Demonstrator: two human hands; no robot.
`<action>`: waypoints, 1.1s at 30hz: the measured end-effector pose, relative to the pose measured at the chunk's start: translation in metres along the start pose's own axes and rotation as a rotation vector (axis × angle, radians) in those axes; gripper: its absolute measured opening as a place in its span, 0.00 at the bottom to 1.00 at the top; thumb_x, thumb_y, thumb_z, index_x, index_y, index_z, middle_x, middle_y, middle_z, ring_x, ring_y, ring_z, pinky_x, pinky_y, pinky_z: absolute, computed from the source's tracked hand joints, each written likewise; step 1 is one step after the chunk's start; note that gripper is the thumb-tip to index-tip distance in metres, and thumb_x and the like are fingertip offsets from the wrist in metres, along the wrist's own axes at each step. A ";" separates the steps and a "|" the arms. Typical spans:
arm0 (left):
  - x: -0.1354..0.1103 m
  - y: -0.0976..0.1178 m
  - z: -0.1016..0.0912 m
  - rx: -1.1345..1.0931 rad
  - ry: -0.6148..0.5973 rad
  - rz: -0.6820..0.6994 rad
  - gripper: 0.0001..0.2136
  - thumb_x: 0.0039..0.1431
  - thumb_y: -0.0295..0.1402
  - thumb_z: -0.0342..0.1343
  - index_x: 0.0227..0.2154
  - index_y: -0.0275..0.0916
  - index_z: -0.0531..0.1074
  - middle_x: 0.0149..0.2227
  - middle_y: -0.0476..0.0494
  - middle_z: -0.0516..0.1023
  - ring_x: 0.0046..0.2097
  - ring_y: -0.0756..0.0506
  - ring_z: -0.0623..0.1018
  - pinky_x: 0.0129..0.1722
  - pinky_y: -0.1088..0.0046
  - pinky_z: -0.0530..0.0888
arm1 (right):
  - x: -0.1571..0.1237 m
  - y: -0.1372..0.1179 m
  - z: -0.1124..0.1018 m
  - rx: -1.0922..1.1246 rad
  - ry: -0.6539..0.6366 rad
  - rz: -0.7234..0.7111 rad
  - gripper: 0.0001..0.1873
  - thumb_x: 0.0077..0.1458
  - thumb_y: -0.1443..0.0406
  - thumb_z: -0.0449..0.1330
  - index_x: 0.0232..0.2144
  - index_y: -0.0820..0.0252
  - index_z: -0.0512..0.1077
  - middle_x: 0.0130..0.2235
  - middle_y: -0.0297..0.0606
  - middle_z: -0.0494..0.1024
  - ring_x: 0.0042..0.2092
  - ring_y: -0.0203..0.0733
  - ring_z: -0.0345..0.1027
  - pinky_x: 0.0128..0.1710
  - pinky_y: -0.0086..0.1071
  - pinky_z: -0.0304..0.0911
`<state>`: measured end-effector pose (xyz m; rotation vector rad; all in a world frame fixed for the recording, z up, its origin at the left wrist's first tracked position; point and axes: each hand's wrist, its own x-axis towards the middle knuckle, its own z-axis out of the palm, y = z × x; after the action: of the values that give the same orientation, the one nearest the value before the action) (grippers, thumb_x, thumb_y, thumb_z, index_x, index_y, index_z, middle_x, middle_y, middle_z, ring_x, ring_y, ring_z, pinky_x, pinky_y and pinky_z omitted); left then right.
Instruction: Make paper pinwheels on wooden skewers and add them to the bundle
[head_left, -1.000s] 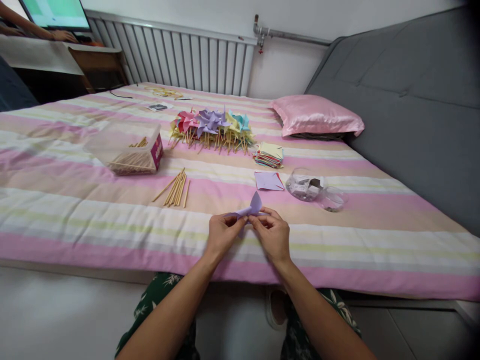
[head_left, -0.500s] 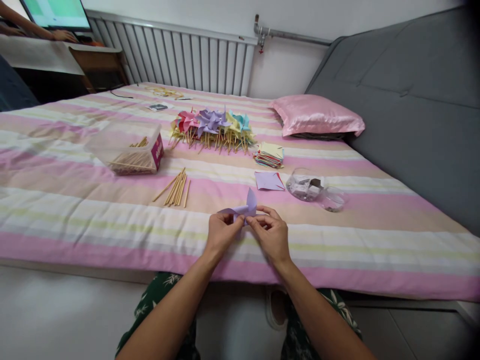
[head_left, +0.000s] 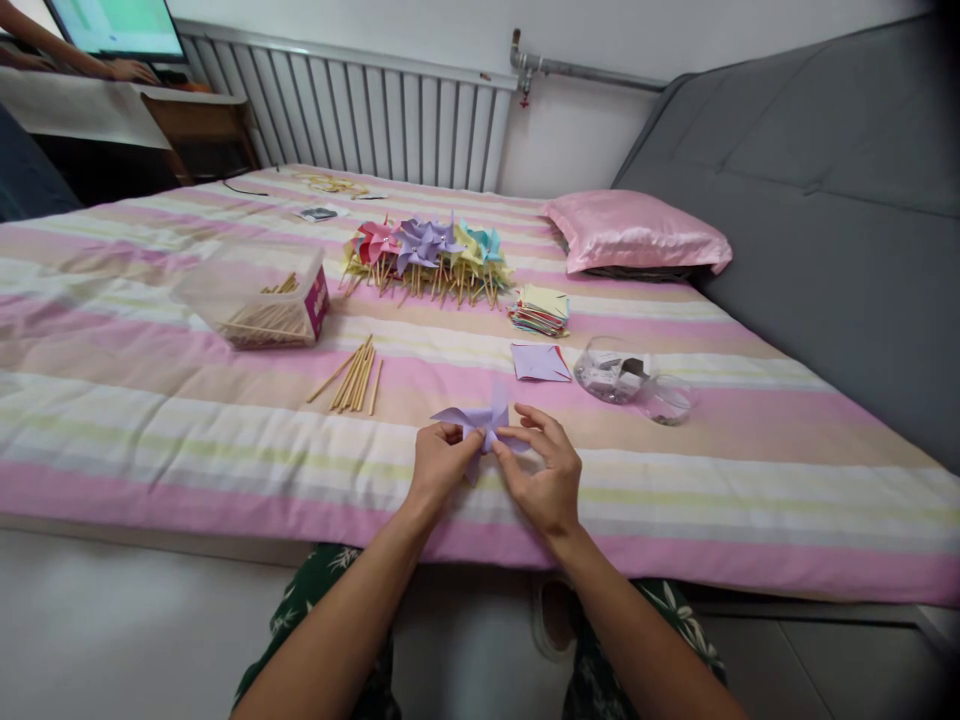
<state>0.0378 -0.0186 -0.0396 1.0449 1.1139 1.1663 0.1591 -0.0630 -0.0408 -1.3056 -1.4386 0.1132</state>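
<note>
A purple paper pinwheel (head_left: 480, 418) with folded blades is held just above the bed's near edge. My left hand (head_left: 444, 462) pinches it near the centre from the left. On the other side, my right hand (head_left: 546, 470) has thumb and forefinger on the paper by the middle, its other fingers loosely raised. Beyond the hands lies a purple paper square (head_left: 540, 362) with slit corners. To the left is a small group of wooden sticks (head_left: 355, 376). Right of the squares stand a clear round container (head_left: 609, 372) with small pieces inside and its smaller clear lid (head_left: 667, 400).
Finished pinwheels (head_left: 427, 250) in several colours lie heaped mid-bed. A stack of coloured paper squares (head_left: 540, 308) is beside them. A clear plastic box (head_left: 247, 290) of sticks stands left, a pink pillow (head_left: 637, 232) back right. Another person's hand (head_left: 131, 70) rests on a desk.
The pinwheel has opened flatter, with more of its blades showing. My right hand's fingers have spread and lifted slightly. Other things have stayed where they were.
</note>
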 end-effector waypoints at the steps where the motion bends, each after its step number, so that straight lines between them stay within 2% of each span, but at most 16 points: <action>1: -0.001 0.001 0.000 -0.007 -0.001 -0.005 0.09 0.39 0.34 0.61 0.13 0.34 0.70 0.14 0.52 0.68 0.18 0.54 0.65 0.19 0.78 0.58 | -0.001 0.000 0.001 -0.018 0.000 -0.004 0.07 0.50 0.65 0.61 0.33 0.56 0.76 0.47 0.42 0.73 0.43 0.43 0.69 0.45 0.41 0.66; 5: -0.002 0.004 0.001 -0.029 -0.017 -0.017 0.09 0.39 0.33 0.62 0.14 0.34 0.72 0.15 0.50 0.71 0.19 0.53 0.67 0.20 0.78 0.61 | -0.002 0.000 0.003 -0.043 -0.013 0.007 0.08 0.50 0.64 0.61 0.34 0.57 0.77 0.47 0.42 0.74 0.40 0.41 0.70 0.45 0.40 0.67; 10: -0.001 0.000 -0.001 -0.029 -0.065 -0.023 0.09 0.40 0.35 0.63 0.18 0.32 0.76 0.19 0.45 0.75 0.21 0.50 0.71 0.22 0.76 0.64 | 0.000 -0.001 0.002 0.001 -0.032 0.089 0.08 0.51 0.63 0.60 0.34 0.56 0.77 0.47 0.41 0.74 0.40 0.40 0.71 0.46 0.38 0.67; 16: 0.000 -0.002 -0.002 0.004 -0.116 -0.004 0.10 0.42 0.37 0.63 0.20 0.33 0.77 0.20 0.45 0.76 0.22 0.50 0.72 0.23 0.77 0.64 | 0.001 -0.001 0.002 0.019 -0.029 0.119 0.08 0.52 0.63 0.60 0.33 0.56 0.78 0.47 0.41 0.74 0.40 0.40 0.72 0.47 0.38 0.66; 20: 0.000 -0.002 -0.002 0.011 -0.098 0.008 0.10 0.42 0.37 0.63 0.18 0.33 0.76 0.19 0.46 0.75 0.22 0.51 0.71 0.23 0.77 0.63 | 0.000 -0.002 0.001 0.020 -0.031 0.119 0.08 0.51 0.63 0.60 0.33 0.56 0.78 0.47 0.41 0.75 0.40 0.40 0.71 0.47 0.38 0.66; 24: 0.002 -0.003 -0.001 0.022 -0.031 0.035 0.10 0.42 0.36 0.62 0.16 0.34 0.72 0.16 0.50 0.71 0.20 0.53 0.67 0.21 0.78 0.61 | 0.003 -0.004 -0.003 0.014 -0.014 0.085 0.07 0.51 0.63 0.61 0.33 0.56 0.77 0.47 0.41 0.75 0.43 0.42 0.70 0.47 0.38 0.65; 29: 0.005 -0.003 -0.001 0.100 0.055 0.044 0.09 0.41 0.34 0.60 0.15 0.35 0.70 0.15 0.53 0.68 0.19 0.54 0.65 0.19 0.79 0.59 | 0.021 0.016 -0.021 -0.086 0.109 0.062 0.09 0.53 0.63 0.58 0.36 0.57 0.75 0.45 0.42 0.76 0.48 0.44 0.68 0.51 0.40 0.62; 33: 0.007 -0.002 0.000 0.135 0.064 0.049 0.07 0.40 0.33 0.60 0.16 0.35 0.71 0.16 0.52 0.70 0.20 0.53 0.66 0.20 0.79 0.60 | 0.046 0.058 -0.053 -0.366 0.353 0.100 0.13 0.54 0.65 0.54 0.41 0.61 0.71 0.44 0.44 0.76 0.48 0.46 0.68 0.51 0.41 0.59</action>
<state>0.0380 -0.0122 -0.0425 1.1507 1.2371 1.1839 0.2460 -0.0376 -0.0319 -1.6023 -1.1227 -0.3151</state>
